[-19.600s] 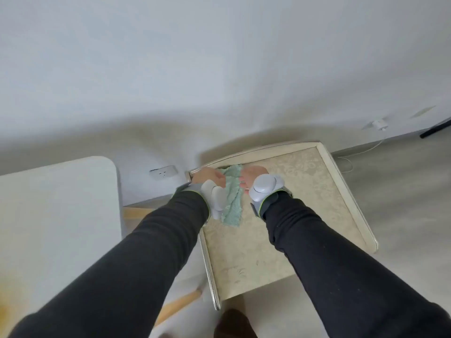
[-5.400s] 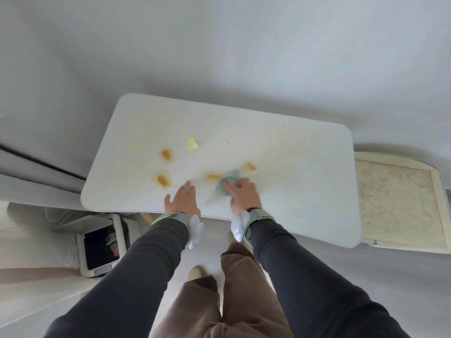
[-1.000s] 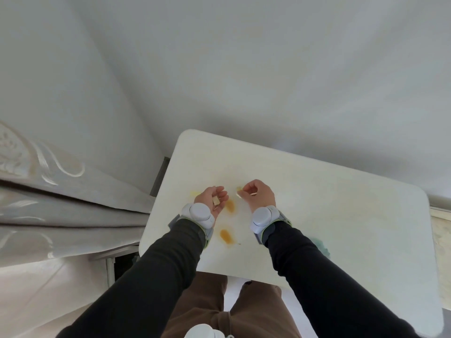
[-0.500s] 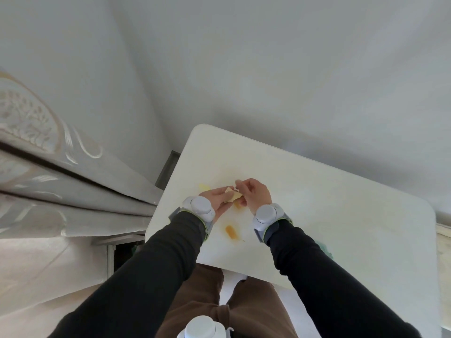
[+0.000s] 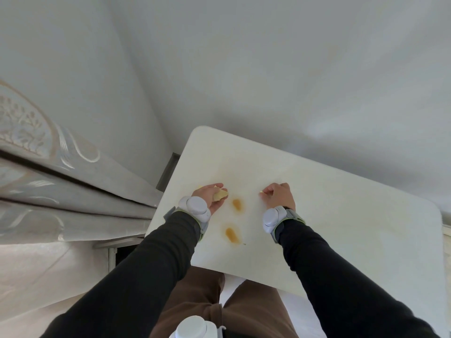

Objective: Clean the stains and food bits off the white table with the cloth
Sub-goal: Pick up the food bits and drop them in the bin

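Surface: white rectangular table with rounded corners (image 5: 341,215); both hands over its left end.
Left hand (image 5: 209,196): palm turned up, fingers cupped round pale yellow food scraps (image 5: 220,195); close to the table's left edge.
Right hand (image 5: 278,196): knuckles up, fingers curled, tips apparently pinching a tiny yellow crumb (image 5: 261,192) at the tabletop; crumb too small to confirm.
Far stain: orange-brown oval stain (image 5: 237,204) between the hands, just beside the left one, well apart from the right; long axis running far-to-near, slightly slanted.
Near stain: second orange-brown oval stain (image 5: 231,234) between the forearms, near the grey-white wrist band (image 5: 196,208) on the left arm; same slant; small dark speck off its near end.
Cloth: nowhere on the visible tabletop; perhaps behind the black right sleeve (image 5: 341,276), not verifiable.
Key relation: both stains on the left-hand side of the gap, left arm nearer; both hands occupied with scraps, so probably disposal first, then the cloth.
Hidden: near table edge under the forearms; right end cut off by the frame; faint yellowish haze beyond the far stain, hard to make out.
Surroundings: patterned grey curtain (image 5: 61,186) left of the table.
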The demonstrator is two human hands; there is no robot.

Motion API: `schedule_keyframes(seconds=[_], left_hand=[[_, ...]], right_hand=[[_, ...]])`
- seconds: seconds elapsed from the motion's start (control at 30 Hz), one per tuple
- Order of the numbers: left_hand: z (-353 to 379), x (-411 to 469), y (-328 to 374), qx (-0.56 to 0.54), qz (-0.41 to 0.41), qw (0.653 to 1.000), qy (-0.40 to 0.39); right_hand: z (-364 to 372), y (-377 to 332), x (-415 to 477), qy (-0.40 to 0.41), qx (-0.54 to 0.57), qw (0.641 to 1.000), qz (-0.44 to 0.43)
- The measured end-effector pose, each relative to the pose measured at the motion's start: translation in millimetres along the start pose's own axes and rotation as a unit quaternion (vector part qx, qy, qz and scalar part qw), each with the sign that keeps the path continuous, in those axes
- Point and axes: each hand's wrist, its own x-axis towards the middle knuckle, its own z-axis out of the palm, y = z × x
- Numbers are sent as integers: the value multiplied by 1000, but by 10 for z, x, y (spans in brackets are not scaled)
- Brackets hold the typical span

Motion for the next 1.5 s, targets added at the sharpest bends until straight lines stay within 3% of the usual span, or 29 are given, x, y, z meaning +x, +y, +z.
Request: schedule_keyframes(seconds=[0.1, 0.27, 0.63, 0.8, 1.0, 1.5], left_hand=[[-51, -16, 21, -22, -4, 1000, 5], [-134, -105, -25, -21, -2, 1000, 0], [-312, -157, -127, -107, -10, 994, 15], [-530, -139, -104, -96, -5, 995, 21], [-787, -94, -29, -109, 4, 993, 51], [-857, -108, -74, -134, -25, 987, 86]], right_hand=[[34, -91, -58, -1, 43, 999, -32], [189, -492, -277, -49, 93, 980, -167], [430, -837, -551, -132, -29, 950, -281], [518, -926, -438, -92, -13, 965, -245], [719, -1051, -269, -112, -112, 970, -184], [870, -994, -365, -109, -209, 944, -230]])
